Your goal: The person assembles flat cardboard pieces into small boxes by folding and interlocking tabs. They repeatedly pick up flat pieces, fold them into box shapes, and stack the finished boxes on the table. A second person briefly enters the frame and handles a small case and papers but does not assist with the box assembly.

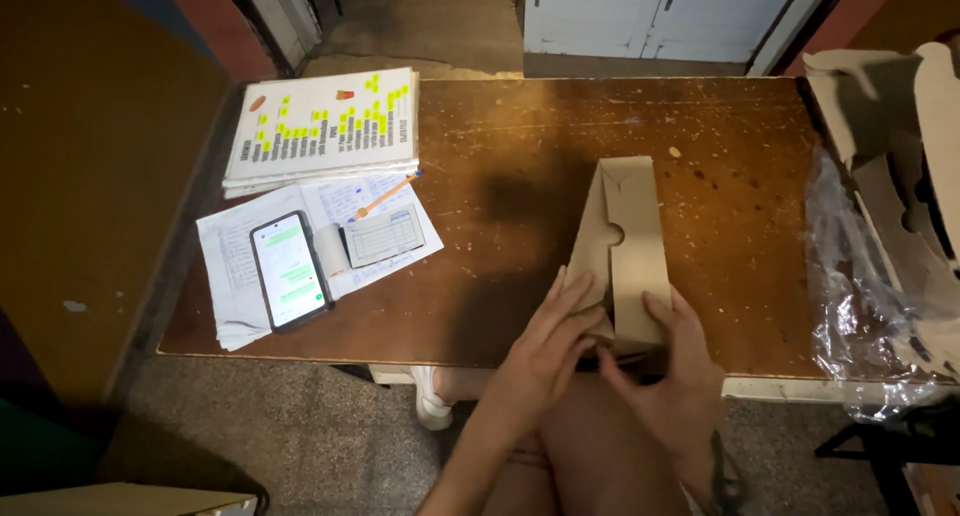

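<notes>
Dim warm light, soft shadows

tan cardboard box [628, 238], speckled brown table [500, 166]
</notes>
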